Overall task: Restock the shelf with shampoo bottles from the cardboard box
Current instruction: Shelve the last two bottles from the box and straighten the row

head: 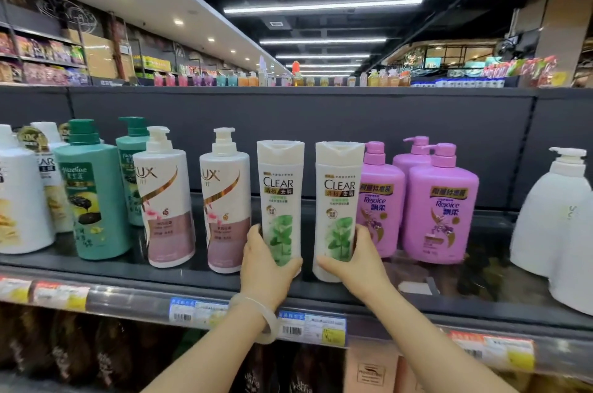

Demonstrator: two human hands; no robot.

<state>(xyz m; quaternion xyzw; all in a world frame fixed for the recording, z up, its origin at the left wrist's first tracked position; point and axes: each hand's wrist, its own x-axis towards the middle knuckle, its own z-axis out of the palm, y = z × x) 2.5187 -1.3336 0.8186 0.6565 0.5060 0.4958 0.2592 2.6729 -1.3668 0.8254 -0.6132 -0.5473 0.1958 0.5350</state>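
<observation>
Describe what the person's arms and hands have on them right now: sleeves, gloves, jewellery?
Both forearms are bare, with no sleeves in view and no gloves on the left hand or right hand. The left wrist carries a pale, translucent bangle, smooth and rounded. No rings, watch or markings show on the right wrist.

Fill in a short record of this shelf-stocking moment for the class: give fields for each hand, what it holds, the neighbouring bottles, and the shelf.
left hand: grips the lower part of the left CLEAR bottle, upright
right hand: grips the lower part of the right CLEAR bottle, upright
left neighbours: two LUX pump bottles
right neighbours: purple Rejoice pump bottles
shelf: dark, price tags on front edge
cardboard box: not in view
</observation>
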